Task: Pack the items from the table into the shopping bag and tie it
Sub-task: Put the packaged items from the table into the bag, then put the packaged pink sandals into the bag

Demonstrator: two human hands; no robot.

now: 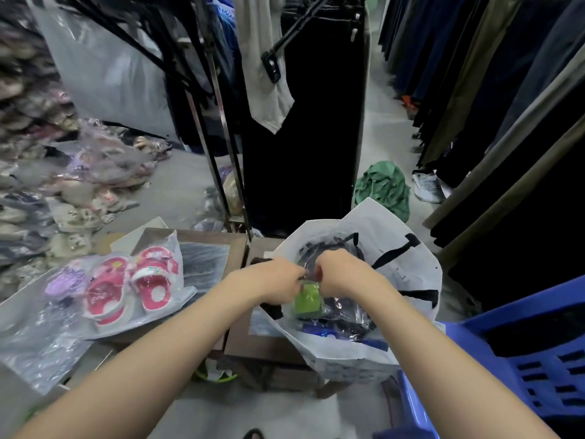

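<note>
A white shopping bag (408, 274) with black handles stands open on brown cardboard boxes (253, 337). Inside it lie a green item (306, 300), dark clothes in clear plastic and something blue (319, 330). My left hand (278, 282) and my right hand (340, 270) meet over the bag's mouth, fingers curled and pinching a clear plastic-wrapped dark item (308, 270) just above the green one. To the left on the table lie pink and white sandals in a clear bag (148, 280) and a purple pair (65, 282).
A blue plastic chair (522, 359) stands at the right. Racks of dark hanging trousers fill the back and right. Piles of bagged shoes cover the left. A green cloth (384, 185) and a white shoe (427, 186) lie on the floor behind the bag.
</note>
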